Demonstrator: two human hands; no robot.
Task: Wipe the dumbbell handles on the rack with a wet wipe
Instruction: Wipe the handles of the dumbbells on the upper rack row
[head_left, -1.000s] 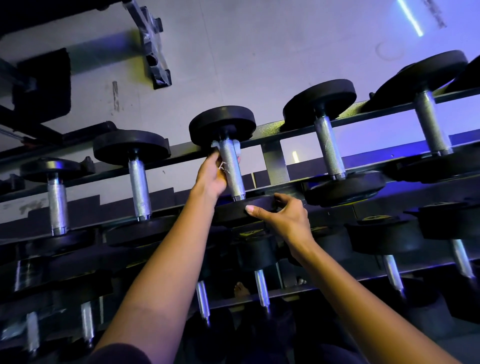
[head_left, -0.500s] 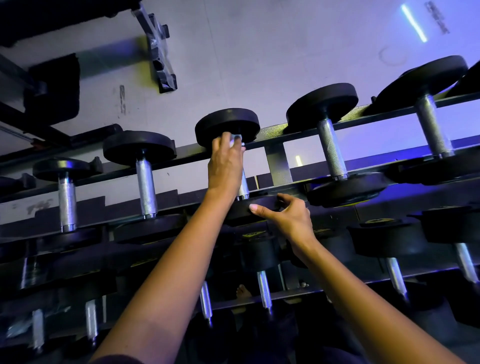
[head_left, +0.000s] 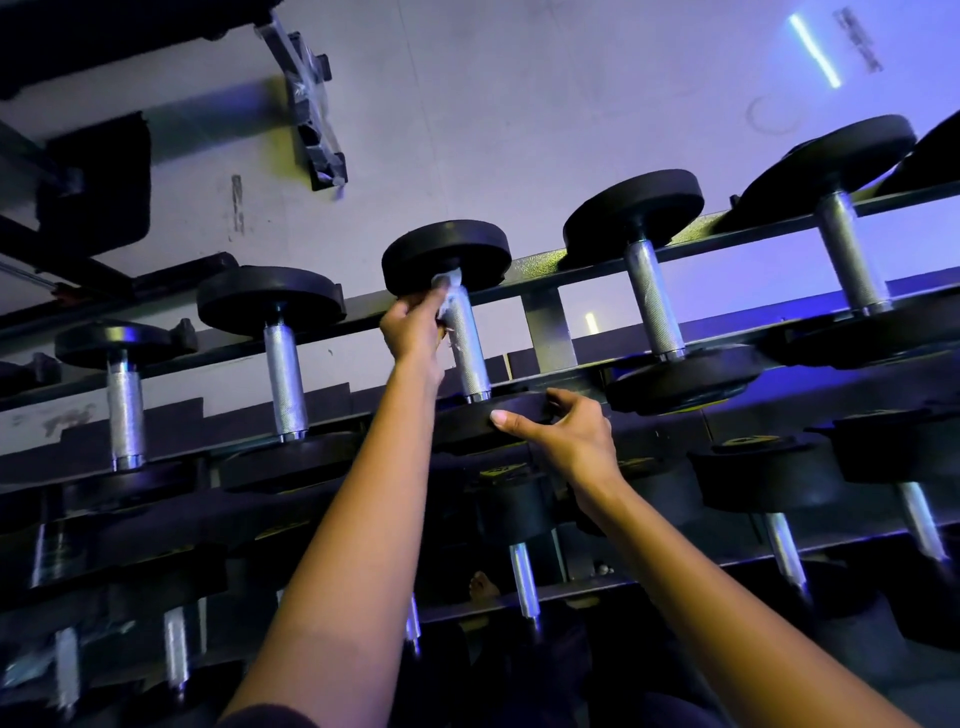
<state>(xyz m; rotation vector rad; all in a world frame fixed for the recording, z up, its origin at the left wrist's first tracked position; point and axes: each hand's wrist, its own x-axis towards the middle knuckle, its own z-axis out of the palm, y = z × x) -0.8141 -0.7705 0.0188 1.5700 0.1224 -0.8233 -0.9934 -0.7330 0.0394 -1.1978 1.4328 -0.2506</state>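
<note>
A dumbbell with black round ends and a knurled silver handle (head_left: 470, 358) lies across the top tier of the rack (head_left: 543, 270), in the middle of the view. My left hand (head_left: 415, 327) holds a crumpled white wet wipe (head_left: 447, 296) against the upper left side of that handle, just below the far weight end (head_left: 447, 254). My right hand (head_left: 566, 431) grips the rim of the same dumbbell's near weight end (head_left: 498, 415), thumb on the front and fingers curled over the top.
Other dumbbells lie on the same tier: two to the left (head_left: 283, 379) (head_left: 124, 410), two to the right (head_left: 654, 306) (head_left: 852, 254). Lower tiers hold several more (head_left: 522, 577). Grey floor lies beyond the rack, with a black machine base (head_left: 317, 109) at upper left.
My left hand slid from the lower part of the handle up to its top, then shifted to the handle's left side, baring the handle's lower part. My right hand stayed on the near weight end.
</note>
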